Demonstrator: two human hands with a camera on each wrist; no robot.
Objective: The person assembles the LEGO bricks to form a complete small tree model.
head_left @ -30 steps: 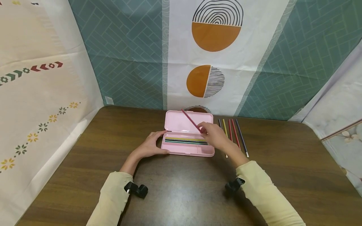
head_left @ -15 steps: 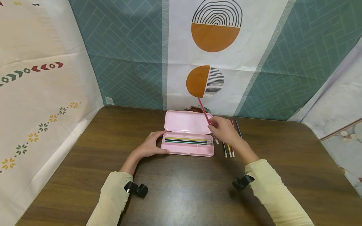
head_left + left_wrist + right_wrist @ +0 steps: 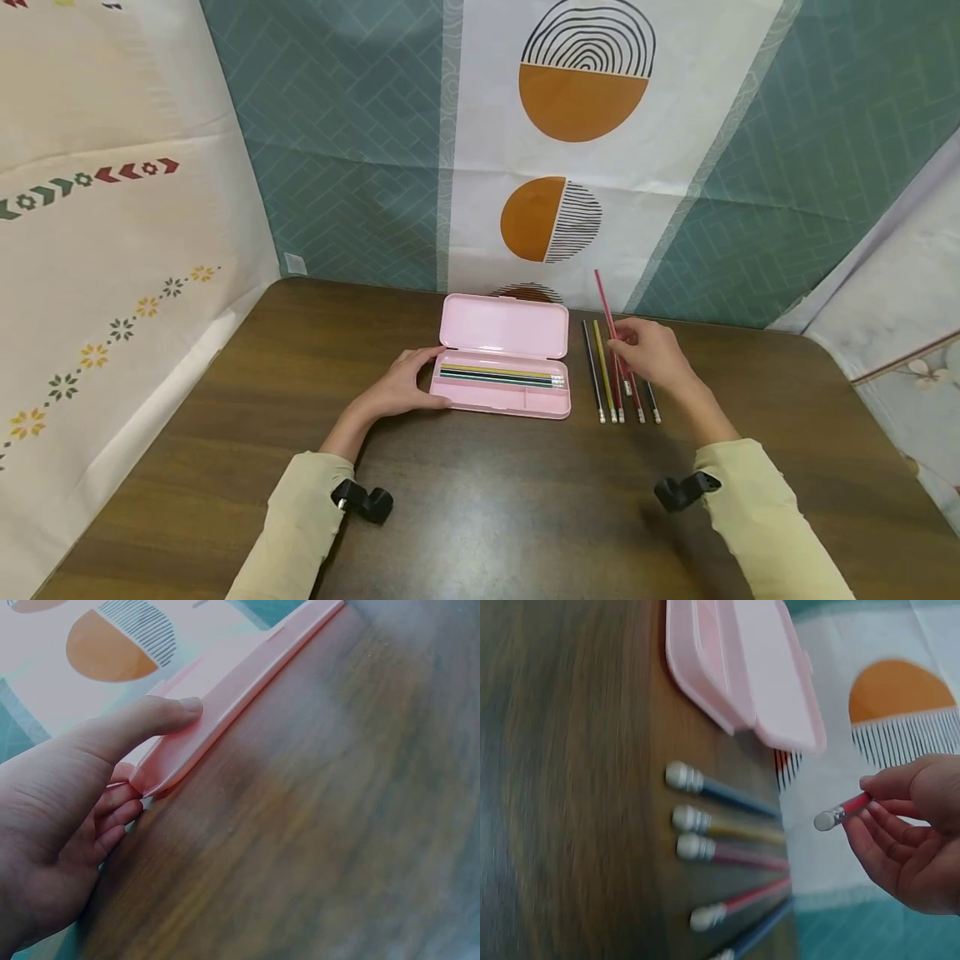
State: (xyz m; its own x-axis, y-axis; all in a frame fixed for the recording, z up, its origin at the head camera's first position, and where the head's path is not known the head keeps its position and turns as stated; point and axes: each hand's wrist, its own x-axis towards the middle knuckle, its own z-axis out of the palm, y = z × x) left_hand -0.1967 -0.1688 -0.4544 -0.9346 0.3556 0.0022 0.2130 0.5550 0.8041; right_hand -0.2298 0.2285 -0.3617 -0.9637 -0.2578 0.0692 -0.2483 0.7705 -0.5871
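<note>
In the head view, an open pink pencil case [image 3: 480,396] lies on the table, its lid [image 3: 502,325] tipped back. My left hand [image 3: 405,387] holds the case's left end. The left wrist view has the thumb [image 3: 184,712] on the front wall and the other fingers around the corner. Several pencils [image 3: 495,374] lie lengthwise in the case's back compartment. Right of the case, my right hand [image 3: 656,354] pinches a red pencil [image 3: 602,292] between thumb and fingers, eraser end toward me. It overlaps a row of pencils on the table, including a yellow pencil [image 3: 604,367] and a black pencil [image 3: 591,358].
The row on the table also has red pencils and a dark blue pencil [image 3: 761,930], erasers toward the front. Behind the brown table [image 3: 480,500] hangs a patterned cloth [image 3: 480,167]. The case's front compartment has a divider [image 3: 526,397].
My right hand has carried the red pencil from above the case rightward to over the row of pencils, and the pencil has turned more upright in view. The left hand stays on the case.
</note>
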